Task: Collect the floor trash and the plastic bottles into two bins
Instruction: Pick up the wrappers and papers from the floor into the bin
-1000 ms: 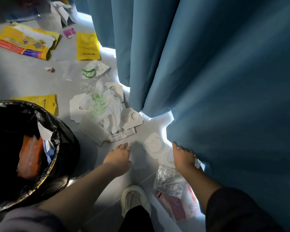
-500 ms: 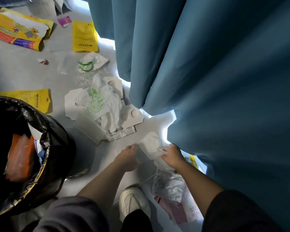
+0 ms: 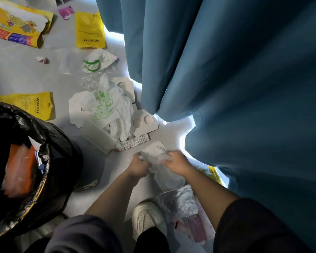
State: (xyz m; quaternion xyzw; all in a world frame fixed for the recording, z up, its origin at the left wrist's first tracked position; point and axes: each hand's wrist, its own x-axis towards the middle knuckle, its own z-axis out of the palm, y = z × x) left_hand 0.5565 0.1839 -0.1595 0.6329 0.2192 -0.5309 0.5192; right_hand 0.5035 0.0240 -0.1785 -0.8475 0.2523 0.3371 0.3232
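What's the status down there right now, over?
Left hand, right hand: both gripping white plastic packaging. Not yet in black-lined bin at left. Blue curtain hangs close on right.

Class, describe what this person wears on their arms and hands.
The left hand and right hand are both bare: no gloves, rings or watch show. The left arm has a grey sleeve that ends near the elbow. The right arm has a dark sleeve that also leaves the forearm uncovered.

Dim, backlit, wide-angle view
We see white daylight glaring under the curtain (image 3: 226,88) hem; away from the curtain the floor (image 3: 16,77) greys and the bin (image 3: 58,143) is black shadow.
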